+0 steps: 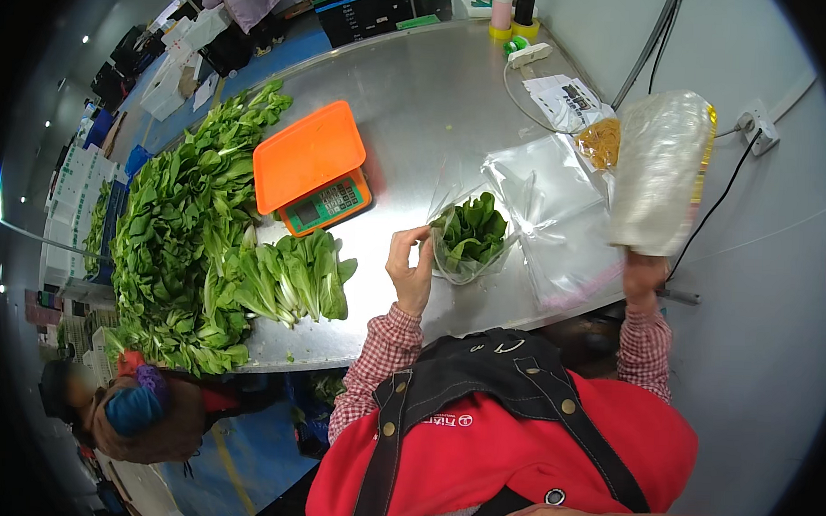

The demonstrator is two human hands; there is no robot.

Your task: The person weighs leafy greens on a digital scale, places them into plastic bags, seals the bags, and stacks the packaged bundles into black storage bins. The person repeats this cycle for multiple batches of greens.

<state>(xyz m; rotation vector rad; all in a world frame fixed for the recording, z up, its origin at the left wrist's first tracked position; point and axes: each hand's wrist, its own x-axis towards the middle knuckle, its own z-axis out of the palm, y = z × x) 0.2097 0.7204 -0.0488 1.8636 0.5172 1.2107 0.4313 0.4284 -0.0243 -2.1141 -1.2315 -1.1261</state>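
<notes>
My left hand (412, 268) pinches the left rim of a clear plastic bag (463, 277). Leafy greens (472, 226) stand inside it, leaves up at its open mouth. My right hand (644, 276), slightly blurred, is at the table's right edge, by the lower end of a pale, shiny plastic-wrapped bundle (661, 171). Its fingers are partly hidden there, so I cannot tell whether it grips anything. Between my hands lies a stack of flat clear plastic bags (557, 222). Left of the held bag, loose greens (296, 278) lie in a row.
An orange scale (311, 159) stands beyond the row, beside a large heap of greens (175, 229). Rubber bands (600, 143), a power strip (530, 55) and its cord are at the back right of the metal table (419, 94). Another person (148, 412) is at the left end.
</notes>
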